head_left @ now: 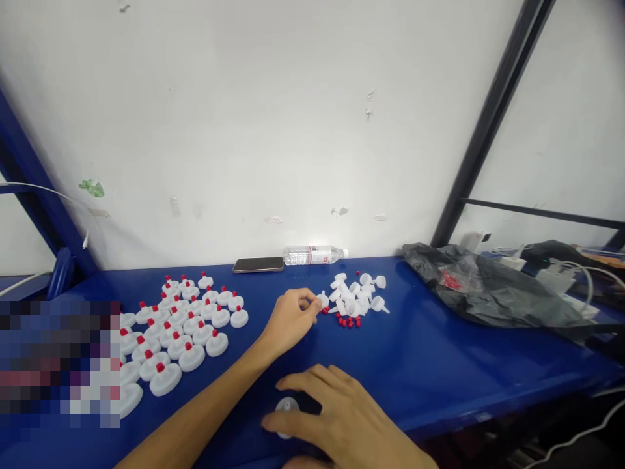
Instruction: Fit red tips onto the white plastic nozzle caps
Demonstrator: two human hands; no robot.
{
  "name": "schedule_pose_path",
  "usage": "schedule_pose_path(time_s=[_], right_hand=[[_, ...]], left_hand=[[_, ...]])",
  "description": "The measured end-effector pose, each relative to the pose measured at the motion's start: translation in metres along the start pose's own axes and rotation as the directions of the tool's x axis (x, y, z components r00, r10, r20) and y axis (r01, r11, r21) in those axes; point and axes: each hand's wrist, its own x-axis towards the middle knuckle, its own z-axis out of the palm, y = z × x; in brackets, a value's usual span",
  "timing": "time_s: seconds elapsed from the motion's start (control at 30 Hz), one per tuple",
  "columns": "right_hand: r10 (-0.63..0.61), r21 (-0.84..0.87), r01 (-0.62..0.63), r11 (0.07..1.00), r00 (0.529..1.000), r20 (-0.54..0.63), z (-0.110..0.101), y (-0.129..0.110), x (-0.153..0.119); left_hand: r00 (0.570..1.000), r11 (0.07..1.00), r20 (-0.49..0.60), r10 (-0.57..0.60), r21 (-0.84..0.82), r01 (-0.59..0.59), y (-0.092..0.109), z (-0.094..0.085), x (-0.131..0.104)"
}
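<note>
My left hand [293,318] reaches across the blue table, fingers pinched on a small white nozzle piece [323,298] at the left edge of a pile of similar white pieces [352,303]. Small red caps [349,322] lie in front of that pile. Nearer to me, my right hand [336,407] is spread with its fingers apart. A round whitish lid [288,405] sits between its thumb and fingers, partly covered by the thumb. To the left stand several round white lids [190,356] with red tips pointing up.
At the back of the blue table [381,371], a phone [258,264] and a clear bottle [312,255] lie by the wall. A black plastic bag [498,293] with a small bag of red pieces [452,279] is on the right. Metal posts [481,124] flank the table.
</note>
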Motion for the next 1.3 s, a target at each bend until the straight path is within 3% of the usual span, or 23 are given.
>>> schedule_pose_path(time_s=[0.13,0.23,0.33,0.43,0.53,0.77,0.9,1.03,1.17,1.3], right_hand=[[0.026,0.084,-0.019,0.996,0.997,-0.078,0.007,0.003,-0.001],[0.131,0.189,-0.104,0.976,0.983,-0.133,-0.001,0.008,-0.009],[0.260,0.286,-0.202,0.937,0.949,-0.181,-0.013,0.020,-0.017],[0.375,0.273,-0.311,0.910,0.900,-0.222,-0.022,0.033,-0.023],[0.440,0.288,-0.374,0.882,0.873,-0.213,-0.024,0.038,-0.025],[0.480,0.276,-0.425,0.862,0.858,-0.181,-0.016,0.030,-0.024],[0.562,0.349,-0.482,0.804,0.807,-0.181,-0.015,0.035,-0.028],[0.605,0.428,-0.495,0.756,0.778,-0.170,-0.017,0.041,-0.030],[0.604,0.502,-0.425,0.753,0.748,-0.273,-0.013,0.048,-0.029],[0.676,0.667,-0.366,0.649,0.680,-0.284,-0.011,0.052,-0.029]], left_hand=[[0.996,0.995,-0.087,0.012,0.100,-0.004,-0.005,-0.004,0.003],[0.991,0.983,-0.128,0.045,0.182,-0.021,-0.008,-0.005,0.002],[0.990,0.971,-0.121,0.068,0.238,-0.037,-0.011,-0.002,0.001],[0.993,0.964,-0.101,0.065,0.264,-0.036,-0.012,0.002,0.001],[0.994,0.961,-0.087,0.060,0.276,-0.034,-0.012,0.004,0.000],[0.995,0.966,-0.084,0.054,0.255,-0.031,-0.013,0.003,-0.001],[0.994,0.986,-0.093,0.057,0.164,-0.041,0.000,-0.004,-0.004],[0.993,0.997,-0.092,0.071,0.030,-0.068,0.016,-0.021,-0.015],[0.986,0.990,-0.085,0.141,0.033,-0.139,0.011,-0.037,-0.022],[0.980,0.984,0.081,0.180,-0.010,-0.180,-0.004,-0.036,-0.023]])
